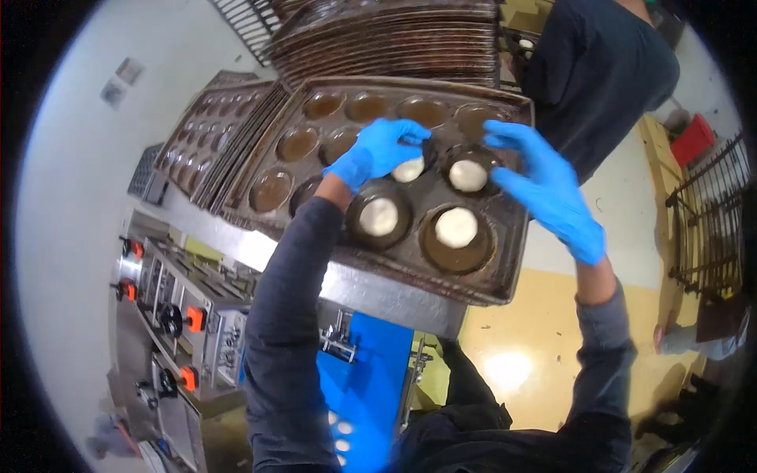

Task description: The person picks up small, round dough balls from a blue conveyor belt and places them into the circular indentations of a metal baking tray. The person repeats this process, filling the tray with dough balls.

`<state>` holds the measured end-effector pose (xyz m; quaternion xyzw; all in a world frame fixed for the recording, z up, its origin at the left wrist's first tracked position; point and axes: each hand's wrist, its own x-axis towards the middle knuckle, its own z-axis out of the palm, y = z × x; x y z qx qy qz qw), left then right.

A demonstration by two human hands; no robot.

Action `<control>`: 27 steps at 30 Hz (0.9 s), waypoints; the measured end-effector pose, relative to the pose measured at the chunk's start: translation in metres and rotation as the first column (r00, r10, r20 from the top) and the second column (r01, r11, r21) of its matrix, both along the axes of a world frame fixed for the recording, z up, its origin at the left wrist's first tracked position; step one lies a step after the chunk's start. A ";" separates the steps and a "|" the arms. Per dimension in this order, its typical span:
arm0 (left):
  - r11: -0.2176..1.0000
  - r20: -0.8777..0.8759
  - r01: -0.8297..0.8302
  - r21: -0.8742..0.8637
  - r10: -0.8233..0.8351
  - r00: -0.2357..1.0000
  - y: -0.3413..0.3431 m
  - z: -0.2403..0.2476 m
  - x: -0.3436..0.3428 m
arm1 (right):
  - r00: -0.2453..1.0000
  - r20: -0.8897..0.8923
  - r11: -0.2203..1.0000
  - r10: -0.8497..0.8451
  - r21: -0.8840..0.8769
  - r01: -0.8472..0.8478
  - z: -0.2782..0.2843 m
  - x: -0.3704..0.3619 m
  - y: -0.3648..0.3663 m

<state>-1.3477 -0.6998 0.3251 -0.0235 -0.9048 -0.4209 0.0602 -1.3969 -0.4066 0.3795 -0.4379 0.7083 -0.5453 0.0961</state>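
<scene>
A dark, worn baking pan with round cups lies in front of me. Pale dough rounds sit in several of its right-hand cups, among them one near dough round and another to its left, a dough round. My left hand, in a blue glove, hovers over the pan with fingers slightly bent and apart, beside a partly hidden dough round. Near the pan's right edge my gloved right hand is open, thumb and fingers spread beside a dough round. Neither hand visibly holds anything.
Stacked pans rise behind, with another pan stack at left. Below runs a blue conveyor belt carrying small dough pieces, beside a metal machine with orange-marked knobs. A person in dark clothes stands at far right; a rack is beyond.
</scene>
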 end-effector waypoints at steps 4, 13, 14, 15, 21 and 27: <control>0.898 -0.493 -0.439 -0.042 0.363 0.790 0.010 0.021 0.075 | 0.991 0.133 0.975 -0.024 -0.217 0.052 0.013 0.103 0.029; -0.248 -0.033 -0.883 0.399 0.958 -0.284 0.244 -0.160 0.600 | 0.403 0.671 0.416 0.622 0.153 -0.897 -0.204 0.479 -0.021; -0.514 0.121 -0.801 0.307 0.856 -0.502 0.282 -0.197 0.668 | 0.369 0.559 0.244 0.742 0.286 -0.926 -0.237 0.531 -0.016; -0.667 0.249 -0.739 0.092 0.734 -0.631 0.335 -0.244 0.740 | 0.298 0.434 0.099 0.850 0.424 -0.900 -0.262 0.575 -0.007; -0.941 -0.242 0.026 -0.338 0.060 -0.968 0.531 -0.336 1.055 | -0.166 -0.133 -0.109 0.977 0.354 -0.929 -0.346 0.863 0.049; -0.910 0.316 -0.311 -0.276 0.220 -0.923 0.598 -0.396 1.206 | -0.217 -0.365 0.055 0.905 0.607 -0.792 -0.403 1.034 0.123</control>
